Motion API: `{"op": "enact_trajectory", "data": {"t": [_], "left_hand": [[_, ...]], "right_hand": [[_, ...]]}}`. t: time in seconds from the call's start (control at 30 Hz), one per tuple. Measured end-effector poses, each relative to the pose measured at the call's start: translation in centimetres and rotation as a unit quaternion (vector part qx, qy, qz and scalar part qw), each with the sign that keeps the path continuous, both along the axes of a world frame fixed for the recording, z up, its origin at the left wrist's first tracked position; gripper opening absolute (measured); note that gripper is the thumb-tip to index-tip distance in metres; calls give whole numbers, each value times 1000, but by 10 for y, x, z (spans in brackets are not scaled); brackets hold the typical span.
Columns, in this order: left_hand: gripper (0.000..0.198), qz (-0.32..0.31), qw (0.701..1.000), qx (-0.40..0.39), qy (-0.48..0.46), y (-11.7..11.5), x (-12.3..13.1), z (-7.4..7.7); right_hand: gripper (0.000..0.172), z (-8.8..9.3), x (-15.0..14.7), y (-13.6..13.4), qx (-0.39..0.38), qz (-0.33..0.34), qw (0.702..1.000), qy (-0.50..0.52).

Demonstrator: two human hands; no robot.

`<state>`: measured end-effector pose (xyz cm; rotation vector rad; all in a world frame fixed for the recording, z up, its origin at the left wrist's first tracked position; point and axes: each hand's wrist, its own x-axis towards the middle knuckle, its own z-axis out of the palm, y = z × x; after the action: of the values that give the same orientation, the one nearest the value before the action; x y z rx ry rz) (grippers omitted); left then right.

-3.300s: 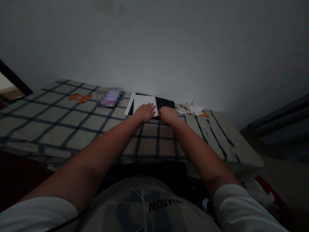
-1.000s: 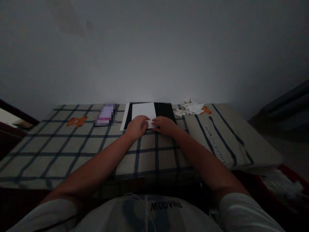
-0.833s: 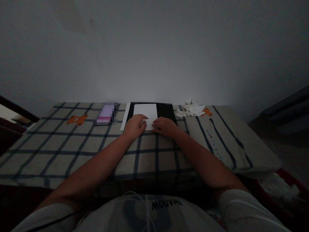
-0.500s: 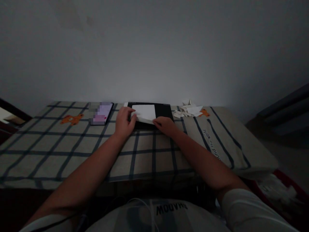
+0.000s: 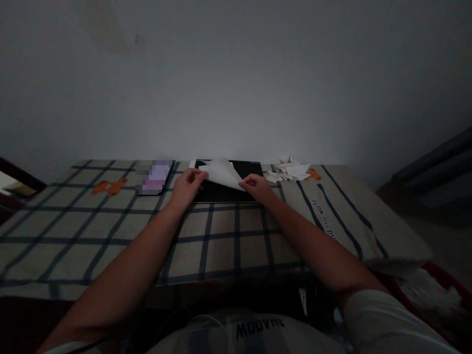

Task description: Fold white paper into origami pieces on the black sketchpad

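Note:
A white sheet of paper [image 5: 223,173] is raised and bent above a black board-like pad [image 5: 217,193] with small holes or rings along its far edge. My left hand [image 5: 188,184] pinches the paper's near left corner between thumb and fingers. At the near right corner, my right hand [image 5: 256,187] has the paper pinched too. The sheet's near edge slants down from left to right, and its far part curls up. Under the hands, the pad lies flat on the checked tablecloth.
To the left lies a phone [image 5: 157,178], its screen lit and partly blurred out. A pile of folded white paper pieces [image 5: 288,170] sits right of the pad. The checked tablecloth [image 5: 221,231] runs to the wall [image 5: 236,88]. A red container [image 5: 438,290] with crumpled whitish material stands low at right.
Both hands have lifted the paper's near edge off the black pad, and the sheet now bends up and away. Before, it lay flatter with a narrow fold along its near edge.

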<state>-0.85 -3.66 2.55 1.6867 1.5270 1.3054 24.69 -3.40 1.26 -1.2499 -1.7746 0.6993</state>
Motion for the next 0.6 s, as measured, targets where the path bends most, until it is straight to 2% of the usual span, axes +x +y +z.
{"op": "enact_trajectory", "data": {"t": [0.1, 0.2, 0.37, 0.5, 0.6], "left_hand": [[41, 21, 992, 92, 81, 1, -3, 0], [48, 26, 986, 131, 103, 2, -7, 0], [60, -65, 979, 94, 170, 2, -13, 0], [54, -58, 960, 80, 262, 2, -12, -5], [45, -55, 955, 87, 279, 4, -11, -8]], "right_hand": [[27, -1, 0, 1, 3, 8, 1000, 1], [28, -2, 2, 2, 2, 15, 1000, 5], [23, -7, 2, 6, -5, 5, 1000, 19], [15, -13, 2, 9, -60, -31, 992, 111], [12, -10, 4, 8, -103, -71, 983, 134]]}}
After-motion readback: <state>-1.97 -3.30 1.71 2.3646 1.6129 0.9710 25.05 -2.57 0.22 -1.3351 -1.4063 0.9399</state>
